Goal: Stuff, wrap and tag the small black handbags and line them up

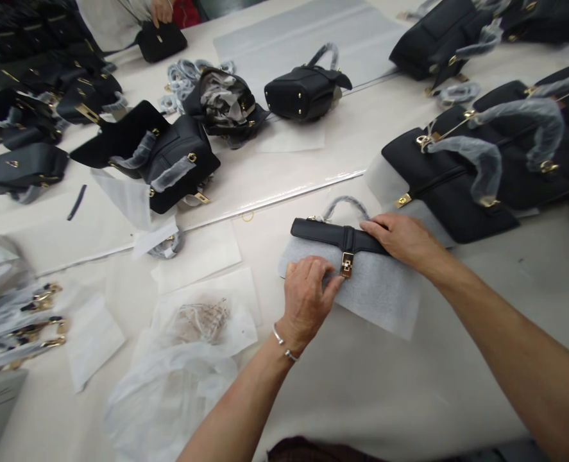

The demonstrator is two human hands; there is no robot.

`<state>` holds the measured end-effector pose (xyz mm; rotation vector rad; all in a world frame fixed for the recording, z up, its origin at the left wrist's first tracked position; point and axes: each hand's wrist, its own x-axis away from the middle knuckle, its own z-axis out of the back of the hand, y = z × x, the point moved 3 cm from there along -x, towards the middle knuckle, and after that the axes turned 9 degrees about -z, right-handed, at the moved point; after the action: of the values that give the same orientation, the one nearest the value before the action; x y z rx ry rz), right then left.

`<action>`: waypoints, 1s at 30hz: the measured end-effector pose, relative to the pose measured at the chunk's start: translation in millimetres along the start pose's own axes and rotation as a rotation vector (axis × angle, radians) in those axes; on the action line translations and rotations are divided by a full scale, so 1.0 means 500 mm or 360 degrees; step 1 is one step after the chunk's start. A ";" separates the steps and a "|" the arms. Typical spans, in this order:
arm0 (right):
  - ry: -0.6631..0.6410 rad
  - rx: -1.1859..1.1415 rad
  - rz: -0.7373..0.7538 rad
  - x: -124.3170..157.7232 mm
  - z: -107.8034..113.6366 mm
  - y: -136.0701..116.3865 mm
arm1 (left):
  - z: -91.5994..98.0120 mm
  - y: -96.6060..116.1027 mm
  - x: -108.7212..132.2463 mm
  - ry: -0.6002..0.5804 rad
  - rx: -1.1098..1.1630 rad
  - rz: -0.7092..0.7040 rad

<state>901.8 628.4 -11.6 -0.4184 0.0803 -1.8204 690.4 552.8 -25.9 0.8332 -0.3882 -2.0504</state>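
Observation:
A small black handbag (pixel 317 231) lies in front of me, with a grey-white tissue sheet (pixel 385 295) under its flap and over its front. Its handle (pixel 346 200) is wrapped in clear film and arches at the back. My left hand (pixel 308 295), wearing a silver bangle at the wrist, has curled fingers, with thumb and forefinger at the lower end of the gold turn-lock clasp (pixel 346 264). The right end of the flap is gripped by my right hand (pixel 402 237), thumb and fingertips along the top edge. Its fingertips are partly hidden behind the bag.
Several black handbags (pixel 448 173) with film-wrapped handles crowd the right. More bags (pixel 178 154) stand at back left, one stuffed with paper (pixel 224 96). Crumpled plastic (pixel 169 385) and wrapped straps (pixel 19 333) lie left. Across the table, a person's hand (pixel 161 11) touches another bag (pixel 161 42).

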 end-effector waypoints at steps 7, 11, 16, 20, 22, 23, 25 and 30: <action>0.0602 -0.0378 0.0155 0.069 0.040 -0.006 | 0.015 0.007 -0.009 -0.0200 -0.0051 0.0166; 0.0262 -0.0860 -0.0033 0.146 0.044 -0.031 | 0.009 0.001 -0.032 -0.0206 -0.0037 0.0273; -0.0474 -0.1145 -0.0318 0.193 -0.021 -0.034 | 0.000 -0.003 -0.042 -0.0211 -0.0064 0.0307; -0.0443 -0.1134 -0.0516 0.190 -0.049 -0.019 | -0.006 -0.004 -0.034 -0.0153 -0.0068 0.0294; -0.0382 -0.1092 -0.0523 0.187 -0.051 -0.023 | -0.009 -0.005 -0.033 -0.0135 -0.0076 0.0288; -0.0338 -0.1056 -0.0495 0.186 -0.050 -0.027 | -0.010 -0.006 -0.034 -0.0127 -0.0082 0.0284; -0.0219 -0.0968 -0.0391 0.185 -0.045 -0.037 | -0.013 -0.007 -0.035 -0.0120 -0.0094 0.0273; 0.0085 -0.0779 -0.0017 0.184 -0.041 -0.055 | -0.016 -0.006 -0.035 -0.0134 -0.0129 0.0240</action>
<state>848.9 546.6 -1.0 -0.7124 0.5687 -1.8141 701.1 569.4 -26.2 0.6504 -0.3996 -1.9515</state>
